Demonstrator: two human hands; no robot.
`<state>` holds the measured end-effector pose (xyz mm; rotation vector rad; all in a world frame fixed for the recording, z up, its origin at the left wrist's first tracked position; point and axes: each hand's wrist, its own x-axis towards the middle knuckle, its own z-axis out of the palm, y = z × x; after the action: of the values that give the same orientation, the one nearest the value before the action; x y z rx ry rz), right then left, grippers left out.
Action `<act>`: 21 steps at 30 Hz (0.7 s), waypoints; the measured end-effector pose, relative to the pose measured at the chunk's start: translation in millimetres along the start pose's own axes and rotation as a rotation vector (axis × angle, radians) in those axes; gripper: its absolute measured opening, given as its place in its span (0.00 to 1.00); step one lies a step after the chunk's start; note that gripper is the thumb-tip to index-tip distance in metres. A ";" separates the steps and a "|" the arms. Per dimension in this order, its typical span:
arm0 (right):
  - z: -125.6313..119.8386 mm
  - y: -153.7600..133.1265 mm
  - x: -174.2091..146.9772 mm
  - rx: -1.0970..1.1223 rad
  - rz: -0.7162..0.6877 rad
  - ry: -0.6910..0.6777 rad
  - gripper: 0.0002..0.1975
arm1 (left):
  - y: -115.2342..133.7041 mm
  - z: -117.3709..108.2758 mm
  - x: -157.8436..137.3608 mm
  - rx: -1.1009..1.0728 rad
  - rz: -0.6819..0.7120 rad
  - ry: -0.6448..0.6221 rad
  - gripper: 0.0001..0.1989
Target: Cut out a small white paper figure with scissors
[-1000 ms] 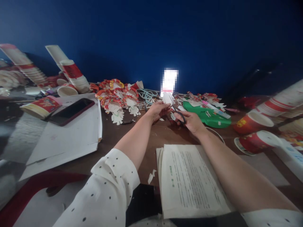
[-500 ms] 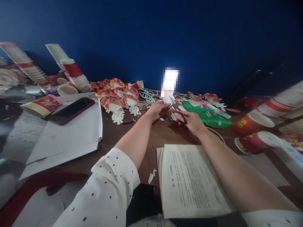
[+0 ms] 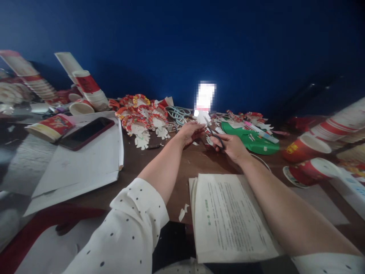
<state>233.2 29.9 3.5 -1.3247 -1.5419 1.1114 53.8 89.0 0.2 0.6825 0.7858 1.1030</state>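
My right hand (image 3: 232, 147) is closed around the dark handles of a pair of scissors (image 3: 218, 140), whose blades point up and to the left. Facing it, my left hand (image 3: 190, 133) pinches a small white paper piece (image 3: 202, 117) at its lower edge. The scissor blades lie close against the paper's right side; whether they are cutting into it I cannot tell. Left of my hands lie white paper cutouts (image 3: 142, 140) with jagged outlines, next to several red and yellow ring-shaped paper crafts (image 3: 139, 114).
A green sheet (image 3: 251, 139) with pens lies right of the hands. A printed booklet (image 3: 230, 217) sits in front. At left, a phone (image 3: 87, 133) rests on white sheets near a tipped paper cup (image 3: 51, 127). Red cups (image 3: 306, 148) stand at right, and a bright pixelated screen (image 3: 205, 97) behind.
Almost nothing differs. Both hands, the scissors and the paper stay in nearly the same place, with only a very slight shift.
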 end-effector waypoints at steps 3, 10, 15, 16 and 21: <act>0.6 -3.8 -1.4 -0.016 0.001 -0.001 0.24 | 0.1 -0.7 0.5 0.007 0.004 -0.005 0.08; 2.4 -5.7 -2.2 0.015 0.033 0.017 0.25 | 0.0 -0.1 0.0 0.011 0.016 0.008 0.09; 1.9 2.3 0.5 0.047 0.022 -0.001 0.26 | 1.5 -1.7 -0.7 0.045 0.021 -0.006 0.08; 1.6 4.1 1.2 0.052 0.028 -0.003 0.27 | 1.8 -2.0 -0.9 0.057 0.017 -0.015 0.08; 0.5 8.7 2.6 0.036 0.022 -0.003 0.27 | 1.7 -2.9 -1.4 0.080 -0.009 -0.062 0.07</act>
<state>234.8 33.0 -4.9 -1.3193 -1.5061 1.1507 50.2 88.5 0.3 0.7762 0.7826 1.0415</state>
